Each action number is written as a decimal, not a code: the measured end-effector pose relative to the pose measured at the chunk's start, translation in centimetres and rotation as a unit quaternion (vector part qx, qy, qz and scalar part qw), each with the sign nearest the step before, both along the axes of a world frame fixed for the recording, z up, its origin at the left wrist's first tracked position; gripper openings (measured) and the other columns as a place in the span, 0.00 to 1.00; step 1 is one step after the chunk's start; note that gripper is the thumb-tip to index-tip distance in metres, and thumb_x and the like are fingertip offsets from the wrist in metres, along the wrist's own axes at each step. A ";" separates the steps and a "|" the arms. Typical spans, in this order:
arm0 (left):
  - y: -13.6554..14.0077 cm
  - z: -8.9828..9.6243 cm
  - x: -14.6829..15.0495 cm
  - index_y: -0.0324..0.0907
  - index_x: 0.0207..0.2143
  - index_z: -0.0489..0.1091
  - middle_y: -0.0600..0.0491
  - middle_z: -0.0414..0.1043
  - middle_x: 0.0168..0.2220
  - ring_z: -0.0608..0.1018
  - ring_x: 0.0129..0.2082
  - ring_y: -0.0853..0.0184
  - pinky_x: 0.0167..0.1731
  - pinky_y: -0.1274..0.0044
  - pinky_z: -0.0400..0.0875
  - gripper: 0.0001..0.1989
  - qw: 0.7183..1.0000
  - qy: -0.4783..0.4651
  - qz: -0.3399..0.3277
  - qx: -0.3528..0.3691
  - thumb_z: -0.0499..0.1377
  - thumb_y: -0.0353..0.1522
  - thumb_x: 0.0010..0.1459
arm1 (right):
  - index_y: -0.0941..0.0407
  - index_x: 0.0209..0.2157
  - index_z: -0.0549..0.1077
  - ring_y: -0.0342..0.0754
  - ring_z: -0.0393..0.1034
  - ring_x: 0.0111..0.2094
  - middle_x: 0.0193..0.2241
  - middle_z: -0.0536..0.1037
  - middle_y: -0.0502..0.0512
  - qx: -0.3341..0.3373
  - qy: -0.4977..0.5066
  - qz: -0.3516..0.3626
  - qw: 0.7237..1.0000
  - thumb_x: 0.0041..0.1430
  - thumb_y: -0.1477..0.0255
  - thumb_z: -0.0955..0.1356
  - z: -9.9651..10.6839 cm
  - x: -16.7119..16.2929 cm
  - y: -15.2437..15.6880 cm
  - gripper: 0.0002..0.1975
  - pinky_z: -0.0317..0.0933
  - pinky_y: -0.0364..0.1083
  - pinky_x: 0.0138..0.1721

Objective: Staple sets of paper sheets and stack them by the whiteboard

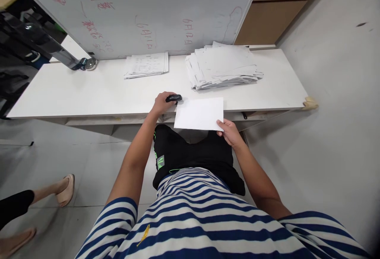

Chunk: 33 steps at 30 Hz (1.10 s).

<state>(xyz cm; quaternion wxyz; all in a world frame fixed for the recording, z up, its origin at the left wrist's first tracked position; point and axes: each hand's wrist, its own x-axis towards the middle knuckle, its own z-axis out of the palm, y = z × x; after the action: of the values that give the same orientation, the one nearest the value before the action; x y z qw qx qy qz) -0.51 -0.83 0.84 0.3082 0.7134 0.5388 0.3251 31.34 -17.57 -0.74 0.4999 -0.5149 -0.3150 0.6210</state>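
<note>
My left hand [162, 103] is closed around a black stapler [173, 98] at the front edge of the white desk. The stapler's nose meets the upper left corner of a white sheet of paper [199, 113]; whether its jaws have the corner between them I cannot tell. Thumb on top and fingers beneath, my right hand [229, 132] pinches the sheet's lower right corner. The paper lies partly over the desk edge, above my lap. Whether it is one sheet or several is not clear.
Behind the sheet, a thick messy paper stack [222, 67] and a smaller pile of printed sheets [147, 65] rest on the desk [89, 92]. A whiteboard [166, 13] rises behind them. Left of the desk, a person's foot [63, 189] in a sandal is on the floor.
</note>
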 end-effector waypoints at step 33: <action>-1.4 6.2 2.0 0.53 0.45 0.76 0.53 0.76 0.55 0.73 0.58 0.50 0.68 0.45 0.34 0.19 0.977 0.167 -0.020 -0.130 0.57 0.53 0.62 | 0.58 0.31 0.75 0.37 0.58 0.20 0.22 0.70 0.47 0.015 0.006 0.033 0.999 0.48 0.51 0.78 -1.5 -2.3 0.7 0.24 0.52 0.41 0.19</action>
<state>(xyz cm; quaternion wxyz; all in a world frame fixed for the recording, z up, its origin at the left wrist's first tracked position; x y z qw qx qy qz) 1.54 -2.21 7.03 0.3100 0.7223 0.6060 0.1225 29.08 -16.90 -2.19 0.4888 -0.4928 -0.3381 0.6355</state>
